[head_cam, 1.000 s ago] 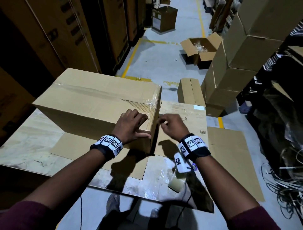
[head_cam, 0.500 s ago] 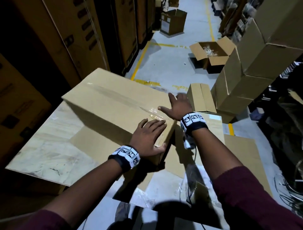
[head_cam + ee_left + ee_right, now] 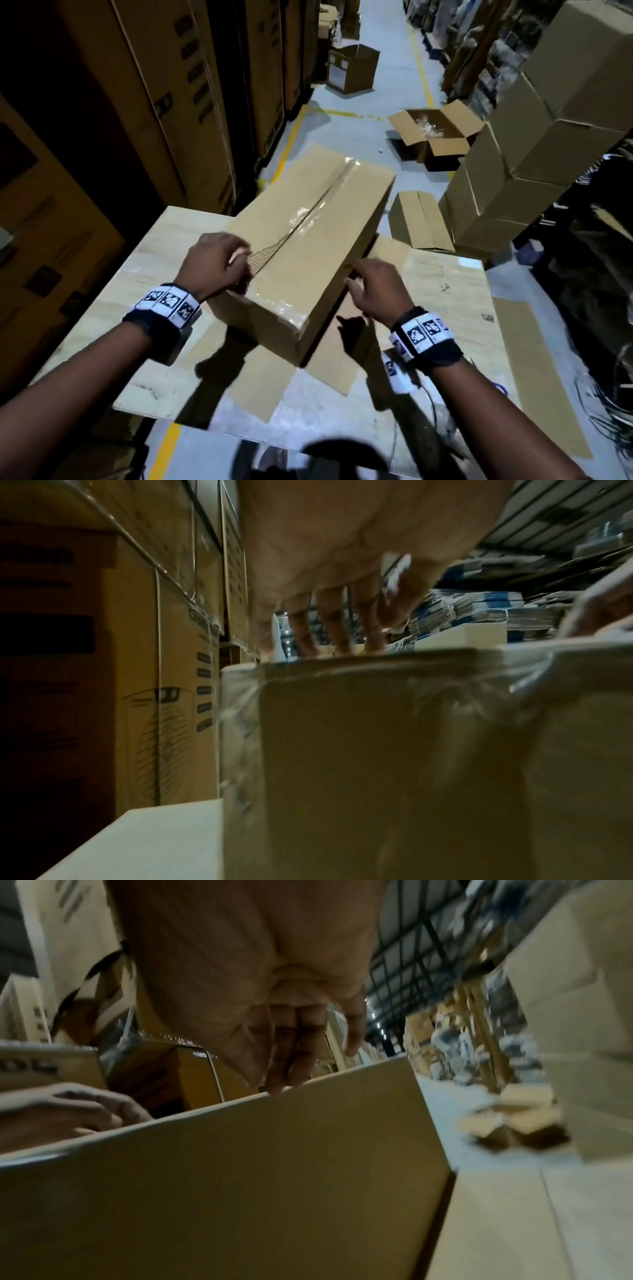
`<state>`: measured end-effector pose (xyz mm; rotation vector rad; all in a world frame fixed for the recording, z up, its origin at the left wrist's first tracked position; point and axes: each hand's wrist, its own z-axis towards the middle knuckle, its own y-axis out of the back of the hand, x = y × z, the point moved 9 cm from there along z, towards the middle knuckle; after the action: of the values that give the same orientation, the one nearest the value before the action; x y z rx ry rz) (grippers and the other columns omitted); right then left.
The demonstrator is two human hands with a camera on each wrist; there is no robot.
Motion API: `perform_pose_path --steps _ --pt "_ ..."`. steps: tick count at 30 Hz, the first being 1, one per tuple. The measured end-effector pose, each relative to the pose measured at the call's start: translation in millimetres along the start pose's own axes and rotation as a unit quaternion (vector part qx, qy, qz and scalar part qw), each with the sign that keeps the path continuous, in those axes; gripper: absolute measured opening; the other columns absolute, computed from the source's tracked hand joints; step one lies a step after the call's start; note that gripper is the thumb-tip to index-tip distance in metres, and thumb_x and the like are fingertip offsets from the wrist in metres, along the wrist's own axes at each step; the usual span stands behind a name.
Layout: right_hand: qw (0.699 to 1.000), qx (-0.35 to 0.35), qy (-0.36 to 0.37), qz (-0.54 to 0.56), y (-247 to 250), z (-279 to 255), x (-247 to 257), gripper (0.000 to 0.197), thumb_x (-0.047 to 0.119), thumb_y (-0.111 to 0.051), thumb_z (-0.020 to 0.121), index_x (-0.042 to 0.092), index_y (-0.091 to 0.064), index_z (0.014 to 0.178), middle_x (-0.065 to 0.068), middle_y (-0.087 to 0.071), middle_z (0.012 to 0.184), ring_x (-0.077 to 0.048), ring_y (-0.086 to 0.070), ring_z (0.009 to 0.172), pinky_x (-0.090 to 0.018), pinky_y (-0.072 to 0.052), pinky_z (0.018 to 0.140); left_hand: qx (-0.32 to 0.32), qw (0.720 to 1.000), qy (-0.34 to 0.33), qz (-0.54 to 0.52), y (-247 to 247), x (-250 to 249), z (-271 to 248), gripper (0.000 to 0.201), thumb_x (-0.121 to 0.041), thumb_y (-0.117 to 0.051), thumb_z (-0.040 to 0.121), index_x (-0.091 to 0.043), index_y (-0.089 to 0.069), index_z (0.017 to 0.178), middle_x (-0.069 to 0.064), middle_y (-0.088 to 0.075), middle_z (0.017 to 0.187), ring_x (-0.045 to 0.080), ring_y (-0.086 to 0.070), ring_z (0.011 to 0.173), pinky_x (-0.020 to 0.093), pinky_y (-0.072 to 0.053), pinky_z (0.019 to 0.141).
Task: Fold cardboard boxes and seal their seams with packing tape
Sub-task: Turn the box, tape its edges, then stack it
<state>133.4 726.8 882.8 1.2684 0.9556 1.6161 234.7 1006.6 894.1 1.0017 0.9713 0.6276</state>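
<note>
Box: long cardboard box (image 3: 318, 240) is lying on the worktable (image 3: 164, 246), between the two hands, running diagonally away from the wrists.
Seam: clear packing tape (image 3: 329, 195) is running down the top seam, ahead of the left hand, and wrapping over the near end just below that hand's knuckles.
Left hand: left hand (image 3: 214, 263) is sitting on the near top edge of the box, fingers (image 3: 337, 623) curled down, tips pressing on the top face beside the seam; cannot tell whether they are pinching tape.
Right hand: right hand (image 3: 378, 286) is hovering at the box's right top edge, fingers (image 3: 291, 1053) held together and lightly bent, tips touching the edge; nothing gripped.
Under the wrists: flat cardboard sheets (image 3: 260, 383) are lying on the worktable.
Beyond the right hand: a folded flat carton (image 3: 421, 219), an open box (image 3: 435, 137) on the floor, and stacked cartons (image 3: 534, 154).
Beyond the left hand: tall printed cartons (image 3: 164, 102) are lining the aisle.
</note>
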Motion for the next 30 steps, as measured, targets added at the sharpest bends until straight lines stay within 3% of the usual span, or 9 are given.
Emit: perform_pose_path --steps 3,6,10,16,20,22,25,28,30 --pt "0.997 0.038 0.042 -0.053 -4.7 24.4 10.4 0.071 0.04 -0.087 0.072 0.021 -0.061 0.136 -0.01 -0.058 0.135 -0.035 -0.05 0.125 -0.05 -0.046 0.097 0.105 0.977 0.17 0.076 -23.7 32.8 28.4 0.115 -0.095 -0.049 0.059 -0.019 -0.036 0.145 0.009 -0.042 0.147 0.035 -0.04 0.135 0.053 -0.036 0.106" --pt "0.987 0.086 0.106 -0.083 -24.0 41.2 34.5 0.084 0.04 -0.096 0.055 0.02 -0.065 0.13 -0.011 -0.059 0.136 -0.039 -0.052 0.126 -0.056 -0.045 0.102 0.163 0.955 0.235 0.081 -40.8 35.6 55.3 0.142 -0.098 -0.061 0.046 -0.018 -0.014 0.155 0.016 -0.028 0.157 0.038 -0.03 0.142 0.055 -0.03 0.109" --pt "0.983 0.09 0.152 -0.042 -40.0 49.3 63.0 0.08 0.043 -0.098 0.048 0.019 -0.072 0.12 -0.009 -0.066 0.128 -0.042 -0.055 0.125 -0.06 -0.047 0.099 0.171 0.959 0.209 0.089 -38.2 52.0 78.4 0.139 -0.091 -0.07 0.047 -0.018 -0.018 0.153 0.02 -0.034 0.15 0.039 -0.036 0.137 0.05 -0.035 0.105" --pt "0.97 0.089 0.223 -0.03 -77.9 42.6 145.5 0.087 0.076 -0.082 0.052 0.026 -0.072 0.122 -0.001 -0.063 0.136 -0.036 -0.049 0.135 -0.065 -0.036 0.105 0.226 0.97 0.075 0.053 -23.4 81.3 79.6 0.132 -0.072 -0.085 0.052 -0.025 -0.018 0.156 0.016 -0.04 0.144 0.036 -0.036 0.135 0.046 -0.036 0.105" --pt "0.978 0.145 0.148 -0.028 -120.3 52.3 198.4 0.111 0.086 -0.07 0.06 0.023 -0.047 0.148 -0.002 -0.038 0.16 -0.028 -0.024 0.151 -0.066 -0.016 0.116 0.276 0.948 -0.035 0.155 -8.6 92.6 86.7 0.147 -0.099 -0.059 0.039 -0.02 -0.022 0.157 0.013 -0.04 0.152 0.035 -0.036 0.138 0.043 -0.033 0.111" --pt "0.979 0.187 0.081 -0.022 -127.0 67.6 200.0 0.12 0.094 -0.049 0.069 0.018 -0.025 0.159 -0.002 -0.016 0.169 -0.023 -0.008 0.156 -0.063 -0.005 0.122 0.28 0.928 -0.053 0.238 3.7 95.6 91.0 0.132 -0.096 -0.059 0.05 -0.026 -0.023 0.156 0.006 -0.031 0.16 0.03 -0.029 0.145 0.047 -0.025 0.116" --pt "0.976 0.215 0.018 -0.03 -117.8 81.8 165.8 0.107 0.089 -0.02 0.085 0.017 -0.009 0.163 0.002 0.0 0.171 -0.017 0.002 0.158 -0.057 0.002 0.124 0.264 0.917 -0.06 0.294 13.5 72.5 83.2 0.069 -0.054 -0.055 0.093 -0.031 -0.03 0.154 0.003 -0.028 0.161 0.027 -0.028 0.146 0.049 -0.021 0.118" --pt "0.976 0.205 -0.02 -0.067 -94.9 73.7 98.9 0.087 0.076 -0.015 0.097 0.02 -0.007 0.164 0.005 0.002 0.171 -0.014 0.001 0.157 -0.05 0.002 0.125 0.201 0.932 -0.11 0.279 10.3 25.1 59.4 0.053 -0.049 -0.034 0.087 -0.029 -0.053 0.133 0.004 -0.052 0.137 0.03 -0.047 0.129 0.051 -0.03 0.109" --pt "0.976 0.194 -0.059 -0.084 -75.7 62.6 44.7 0.082 0.071 -0.012 0.099 0.022 -0.007 0.164 0.006 0.002 0.171 -0.014 0.001 0.157 -0.049 0.001 0.125 0.171 0.939 -0.156 0.254 -5.4 -6.1 41.9 0.044 -0.047 -0.034 0.085 -0.028 -0.057 0.117 0.002 -0.059 0.116 0.029 -0.056 0.113 0.047 -0.042 0.098"
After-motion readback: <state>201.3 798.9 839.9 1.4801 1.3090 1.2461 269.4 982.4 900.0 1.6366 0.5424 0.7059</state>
